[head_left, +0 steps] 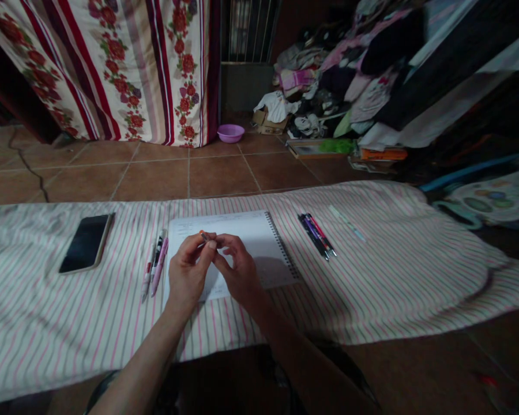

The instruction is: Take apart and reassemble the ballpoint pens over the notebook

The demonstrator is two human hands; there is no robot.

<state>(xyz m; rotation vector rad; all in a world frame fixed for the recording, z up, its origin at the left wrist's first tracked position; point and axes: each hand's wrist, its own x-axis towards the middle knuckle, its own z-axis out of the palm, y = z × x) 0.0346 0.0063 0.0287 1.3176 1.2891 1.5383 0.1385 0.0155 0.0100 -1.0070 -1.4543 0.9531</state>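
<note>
My left hand [189,268] and my right hand [237,268] meet above an open spiral notebook [268,262]. Pinched between their fingertips is a slim pen-like thing [205,236], dark with an orange end; my fingers hide most of it. Some handwriting shows near the top of the notebook's white page, and its coil runs down the right side. Left of the notebook lie several pens, among them a pink pen [160,267]. On the right, a small group of dark, purple and red pens [316,236] lies beside a pale mint pen [346,222].
A striped cloth [112,323] covers the low surface under everything. A phone [86,243] with a dark screen rests at the left. Beyond are a tiled floor [160,173], a purple basin [230,134], a floral curtain [147,69] and a heap of clothes [337,75].
</note>
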